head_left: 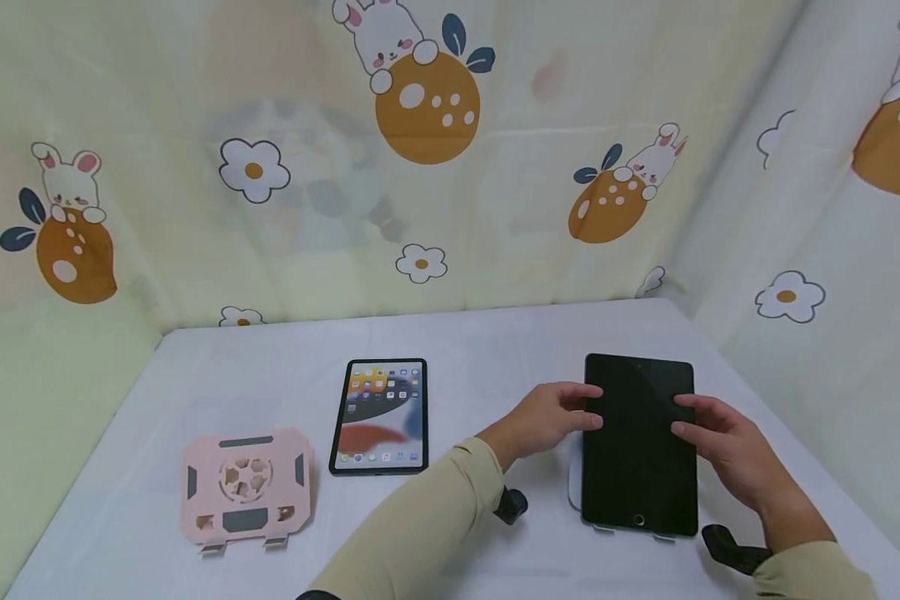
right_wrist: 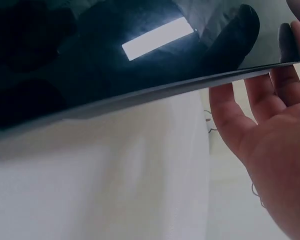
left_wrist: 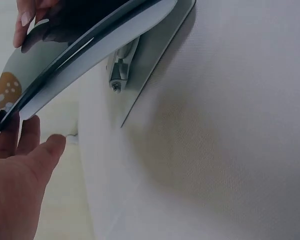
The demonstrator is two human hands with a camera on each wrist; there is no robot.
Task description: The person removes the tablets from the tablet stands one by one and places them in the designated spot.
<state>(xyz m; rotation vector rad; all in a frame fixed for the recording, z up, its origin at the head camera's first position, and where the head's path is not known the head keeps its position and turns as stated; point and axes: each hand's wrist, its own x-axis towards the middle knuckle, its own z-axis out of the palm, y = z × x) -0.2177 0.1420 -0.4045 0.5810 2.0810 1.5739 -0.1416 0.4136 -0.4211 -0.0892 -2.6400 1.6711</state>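
A black-screened tablet (head_left: 640, 450) with a round button at its lower end leans on a pale folding stand (head_left: 574, 483) at the right of the table. My left hand (head_left: 540, 421) grips its left edge near the upper half. On the opposite edge my right hand (head_left: 731, 446) holds it, some fingers behind and others at the front, as the right wrist view shows. The left wrist view reveals the stand's metal hinge (left_wrist: 119, 75) and flat base plate (left_wrist: 155, 52) below the tilted tablet. Much of the stand is hidden behind the tablet.
A smaller tablet (head_left: 381, 417) with a lit home screen lies mid-table. To its left is a pink stand (head_left: 243, 521) with grey pads and a round cut-out pattern. Printed curtains (head_left: 495, 217) border the white table (head_left: 270, 375) at the back and sides.
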